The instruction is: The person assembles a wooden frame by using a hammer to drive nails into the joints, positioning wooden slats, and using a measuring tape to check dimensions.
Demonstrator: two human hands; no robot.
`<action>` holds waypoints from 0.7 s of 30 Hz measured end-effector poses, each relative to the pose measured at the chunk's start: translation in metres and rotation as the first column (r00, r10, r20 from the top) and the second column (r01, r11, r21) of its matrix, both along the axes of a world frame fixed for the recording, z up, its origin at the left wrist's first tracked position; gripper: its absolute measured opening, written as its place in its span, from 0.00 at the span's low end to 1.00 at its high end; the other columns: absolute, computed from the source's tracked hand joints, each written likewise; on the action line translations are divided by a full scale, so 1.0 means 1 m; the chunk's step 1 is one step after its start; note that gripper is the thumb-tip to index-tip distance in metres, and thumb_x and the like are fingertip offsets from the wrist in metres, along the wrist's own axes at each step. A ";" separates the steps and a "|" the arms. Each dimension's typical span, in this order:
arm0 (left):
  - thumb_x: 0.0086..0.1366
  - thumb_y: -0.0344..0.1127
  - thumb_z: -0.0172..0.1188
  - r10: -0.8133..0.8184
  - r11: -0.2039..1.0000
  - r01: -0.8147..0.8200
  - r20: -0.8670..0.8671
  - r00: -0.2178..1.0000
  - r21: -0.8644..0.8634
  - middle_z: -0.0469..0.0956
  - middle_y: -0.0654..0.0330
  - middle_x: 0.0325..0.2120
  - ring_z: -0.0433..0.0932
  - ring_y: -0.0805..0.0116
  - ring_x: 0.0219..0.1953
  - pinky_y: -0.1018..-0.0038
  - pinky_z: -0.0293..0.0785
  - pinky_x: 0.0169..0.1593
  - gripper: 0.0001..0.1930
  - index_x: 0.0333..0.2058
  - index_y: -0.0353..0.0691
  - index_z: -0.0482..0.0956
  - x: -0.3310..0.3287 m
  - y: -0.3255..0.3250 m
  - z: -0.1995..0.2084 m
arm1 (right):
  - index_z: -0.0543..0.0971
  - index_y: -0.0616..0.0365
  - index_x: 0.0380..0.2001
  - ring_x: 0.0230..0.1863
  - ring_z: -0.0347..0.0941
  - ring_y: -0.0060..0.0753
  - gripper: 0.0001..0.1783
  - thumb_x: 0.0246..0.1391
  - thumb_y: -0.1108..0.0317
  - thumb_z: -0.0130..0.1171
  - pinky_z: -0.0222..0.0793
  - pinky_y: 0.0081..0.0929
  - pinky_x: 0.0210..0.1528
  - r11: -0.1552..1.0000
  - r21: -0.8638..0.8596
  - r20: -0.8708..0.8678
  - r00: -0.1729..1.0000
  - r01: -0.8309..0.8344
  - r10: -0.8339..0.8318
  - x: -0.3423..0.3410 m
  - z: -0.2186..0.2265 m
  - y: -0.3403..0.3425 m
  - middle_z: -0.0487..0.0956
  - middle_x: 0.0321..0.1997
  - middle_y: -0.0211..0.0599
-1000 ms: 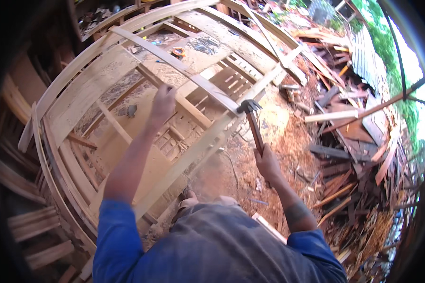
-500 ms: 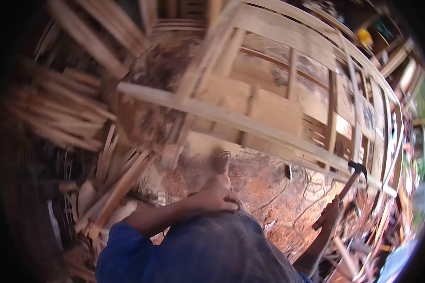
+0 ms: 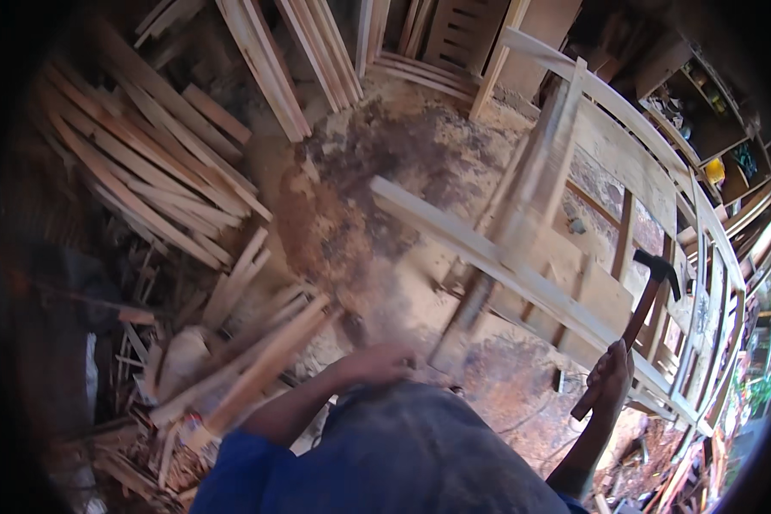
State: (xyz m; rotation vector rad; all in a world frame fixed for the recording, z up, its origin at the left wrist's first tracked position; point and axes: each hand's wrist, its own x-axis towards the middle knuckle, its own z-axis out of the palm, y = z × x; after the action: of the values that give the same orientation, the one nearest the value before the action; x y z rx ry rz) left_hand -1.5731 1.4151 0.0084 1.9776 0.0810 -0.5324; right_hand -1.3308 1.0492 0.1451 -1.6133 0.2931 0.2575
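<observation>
My right hand (image 3: 610, 373) is wrapped round the wooden handle of a claw hammer (image 3: 639, 319), its dark head pointing up and away from me. The hammer is held above the near right part of a large wooden frame (image 3: 522, 272) built of pale rails, slats and panels. In front of my waist is my left hand (image 3: 385, 364), smeared by motion. Its fingers cannot be made out, and I see nothing plainly held in it. The left end of the frame's long near rail lies beyond that hand.
Stacked boards (image 3: 158, 176) lie at the left, with loose offcuts (image 3: 270, 364) nearer me. Long planks (image 3: 265, 73) lean at the back. Stained ground (image 3: 334, 231) shows between them and the frame. A shelf unit (image 3: 715, 120) with a yellow item stands far right.
My view has swung left, so the frame now sits further right and more of the boards shows. The hammer stays in my right hand, raised slightly. My left hand has shifted at my waist.
</observation>
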 end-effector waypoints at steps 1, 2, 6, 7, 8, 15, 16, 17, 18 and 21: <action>0.64 0.39 0.59 0.084 0.996 -0.086 0.050 0.995 0.031 0.83 0.47 0.39 0.82 0.56 0.42 0.61 0.74 0.46 0.14 0.40 0.34 0.81 -0.021 0.044 -0.031 | 0.69 0.50 0.34 0.11 0.60 0.19 0.15 0.68 0.51 0.54 0.58 0.20 0.11 1.000 0.030 -0.012 1.000 0.004 -0.004 -0.001 0.002 0.038 0.65 0.16 0.24; 0.64 0.38 0.59 0.149 0.987 -0.155 0.106 0.983 0.048 0.83 0.47 0.37 0.82 0.56 0.40 0.61 0.75 0.44 0.12 0.37 0.33 0.81 -0.038 0.089 -0.069 | 0.69 0.50 0.34 0.11 0.60 0.20 0.16 0.68 0.51 0.53 0.58 0.21 0.12 0.994 0.099 -0.037 0.999 0.038 -0.034 -0.001 0.005 0.072 0.64 0.16 0.24; 0.63 0.44 0.60 0.271 0.894 0.038 -0.607 0.747 0.446 0.82 0.44 0.36 0.83 0.53 0.38 0.60 0.77 0.40 0.17 0.42 0.36 0.81 -0.189 0.279 -0.185 | 0.70 0.47 0.35 0.10 0.61 0.17 0.17 0.70 0.47 0.50 0.60 0.19 0.12 0.959 0.284 -0.091 0.996 0.004 0.023 0.023 0.003 0.182 0.64 0.15 0.22; 0.64 0.44 0.60 0.353 0.888 -0.032 -0.636 0.686 0.458 0.82 0.46 0.35 0.83 0.54 0.37 0.60 0.77 0.39 0.16 0.42 0.36 0.81 -0.246 0.306 -0.193 | 0.70 0.47 0.35 0.11 0.61 0.17 0.17 0.70 0.46 0.50 0.60 0.19 0.12 0.958 0.288 -0.113 0.992 -0.012 0.046 0.028 0.010 0.216 0.64 0.15 0.22; 0.64 0.44 0.60 0.389 0.902 -0.106 -0.678 0.623 0.419 0.82 0.47 0.35 0.83 0.55 0.36 0.61 0.77 0.38 0.16 0.42 0.37 0.80 -0.268 0.333 -0.201 | 0.70 0.47 0.35 0.11 0.60 0.17 0.17 0.70 0.46 0.50 0.59 0.19 0.11 0.959 0.282 -0.120 0.993 0.025 0.010 0.033 0.008 0.230 0.64 0.16 0.22; 0.68 0.43 0.59 0.608 0.623 -0.718 -0.769 0.195 0.310 0.82 0.58 0.30 0.83 0.63 0.29 0.66 0.77 0.31 0.11 0.39 0.41 0.77 -0.210 0.517 -0.169 | 0.69 0.51 0.35 0.16 0.65 0.19 0.14 0.67 0.53 0.55 0.64 0.21 0.18 0.905 0.387 -0.041 0.983 0.179 -0.177 0.084 0.012 0.335 0.67 0.20 0.24; 0.67 0.42 0.59 0.651 0.653 -0.690 -0.697 0.300 0.313 0.82 0.59 0.29 0.83 0.65 0.30 0.67 0.77 0.32 0.10 0.37 0.41 0.78 -0.157 0.545 -0.169 | 0.69 0.51 0.36 0.17 0.66 0.19 0.14 0.67 0.54 0.56 0.65 0.21 0.20 0.875 0.427 -0.037 0.971 0.230 -0.237 0.098 0.006 0.350 0.67 0.20 0.23; 0.66 0.41 0.59 0.686 0.679 -0.661 -0.596 0.418 0.319 0.81 0.61 0.27 0.82 0.66 0.30 0.67 0.77 0.32 0.10 0.36 0.41 0.79 -0.106 0.573 -0.169 | 0.69 0.51 0.37 0.18 0.67 0.19 0.13 0.66 0.55 0.56 0.66 0.22 0.21 0.840 0.468 -0.032 0.955 0.275 -0.295 0.113 -0.001 0.367 0.67 0.21 0.23; 0.65 0.40 0.60 0.685 0.714 -0.628 -0.498 0.532 0.310 0.81 0.62 0.25 0.82 0.68 0.30 0.68 0.77 0.33 0.09 0.34 0.42 0.80 -0.049 0.596 -0.167 | 0.69 0.52 0.37 0.20 0.68 0.19 0.13 0.64 0.57 0.58 0.67 0.22 0.23 0.803 0.534 -0.015 0.953 0.263 -0.302 0.130 -0.011 0.382 0.68 0.23 0.25; 0.66 0.40 0.56 0.544 0.830 -0.466 -0.265 0.796 0.307 0.83 0.57 0.29 0.82 0.68 0.32 0.67 0.77 0.36 0.13 0.37 0.36 0.81 0.137 0.627 -0.125 | 0.69 0.53 0.38 0.21 0.68 0.21 0.12 0.63 0.59 0.59 0.68 0.23 0.23 0.704 0.572 -0.042 0.872 0.421 -0.488 0.183 -0.022 0.435 0.69 0.24 0.28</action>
State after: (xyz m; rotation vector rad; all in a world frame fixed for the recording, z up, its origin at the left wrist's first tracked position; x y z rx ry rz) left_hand -1.4360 2.0422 -0.1171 1.9478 0.9108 -0.5155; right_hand -1.1474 1.4846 0.1226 -0.9116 0.4712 -0.1318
